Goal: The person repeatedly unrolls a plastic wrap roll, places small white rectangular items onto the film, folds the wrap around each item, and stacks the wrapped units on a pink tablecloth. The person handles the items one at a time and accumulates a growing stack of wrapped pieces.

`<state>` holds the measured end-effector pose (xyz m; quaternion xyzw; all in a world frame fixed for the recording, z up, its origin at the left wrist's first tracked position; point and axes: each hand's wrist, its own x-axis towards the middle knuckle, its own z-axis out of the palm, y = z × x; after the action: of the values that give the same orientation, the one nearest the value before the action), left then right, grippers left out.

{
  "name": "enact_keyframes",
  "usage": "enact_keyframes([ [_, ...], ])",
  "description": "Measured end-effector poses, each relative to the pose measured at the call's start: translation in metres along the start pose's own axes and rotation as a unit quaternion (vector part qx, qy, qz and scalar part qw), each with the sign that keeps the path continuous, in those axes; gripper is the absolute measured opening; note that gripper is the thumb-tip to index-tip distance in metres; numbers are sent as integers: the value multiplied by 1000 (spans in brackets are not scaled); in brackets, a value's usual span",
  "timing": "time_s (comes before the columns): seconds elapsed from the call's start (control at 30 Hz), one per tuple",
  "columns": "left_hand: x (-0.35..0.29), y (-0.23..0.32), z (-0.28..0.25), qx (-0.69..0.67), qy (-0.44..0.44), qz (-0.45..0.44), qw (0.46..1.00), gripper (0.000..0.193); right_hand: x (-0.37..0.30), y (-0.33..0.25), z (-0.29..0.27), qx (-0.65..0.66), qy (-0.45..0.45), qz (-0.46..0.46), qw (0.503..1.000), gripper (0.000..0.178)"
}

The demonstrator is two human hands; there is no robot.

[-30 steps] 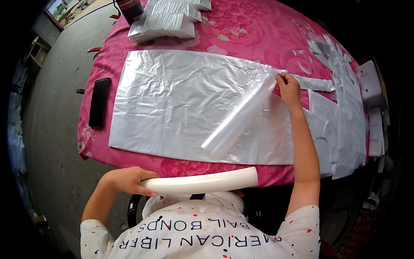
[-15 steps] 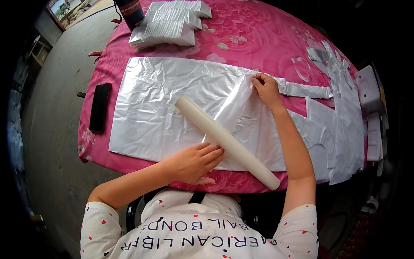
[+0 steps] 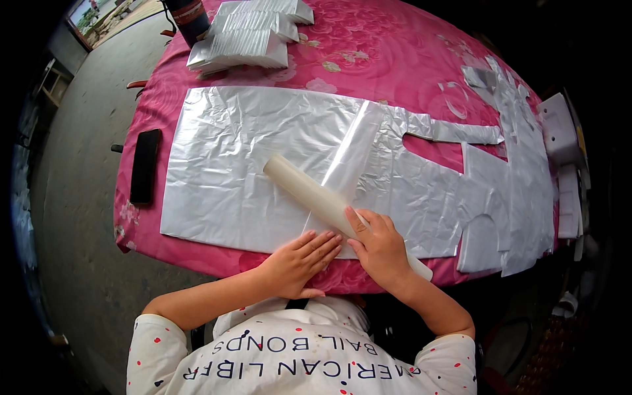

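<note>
A white tube [image 3: 306,191] lies slanted across a large silvery plastic sheet [image 3: 250,158] spread on the pink flowered table [image 3: 368,46]. A folded clear strip of plastic [image 3: 352,151] runs from the sheet's far edge down to the tube. My left hand [image 3: 296,260] rests flat at the sheet's near edge, fingertips beside the tube. My right hand [image 3: 378,247] lies on the tube's near end, fingers pressing on it.
A black flat device [image 3: 143,166] lies at the table's left edge. Stacks of folded white bags [image 3: 247,29] and a dark cylinder [image 3: 187,16] stand at the far side. Cut silvery pieces [image 3: 520,164] and white boxes [image 3: 563,131] fill the right side.
My right hand let go of the plastic at the sheet's far edge and came down onto the tube's near end. The tube, earlier at the table's front, now lies on the sheet.
</note>
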<state>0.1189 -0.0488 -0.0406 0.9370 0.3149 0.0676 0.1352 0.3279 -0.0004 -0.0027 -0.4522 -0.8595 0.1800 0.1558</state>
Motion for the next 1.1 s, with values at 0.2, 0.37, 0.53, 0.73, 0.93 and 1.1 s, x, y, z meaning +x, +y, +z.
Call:
enact_keyframes([
  [0.2,0,1,-8,-11,-12,11,1000,84,0,88,-30,-142,126,135,972,64],
  [0.37,4,-23,-16,-74,-1,83,994,81,-2,109,-46,-127,164,146,967,67],
  [0.53,5,-3,-3,-22,-1,22,1000,80,3,25,-20,9,63,-36,997,58],
  [0.73,3,34,14,3,5,-21,1000,74,25,9,6,1,34,-158,987,50],
  [0.93,2,34,16,10,0,-27,1000,68,111,55,11,-51,124,-131,982,48],
  [1.1,0,31,19,25,26,22,999,63,146,86,0,-90,167,-76,979,50],
])
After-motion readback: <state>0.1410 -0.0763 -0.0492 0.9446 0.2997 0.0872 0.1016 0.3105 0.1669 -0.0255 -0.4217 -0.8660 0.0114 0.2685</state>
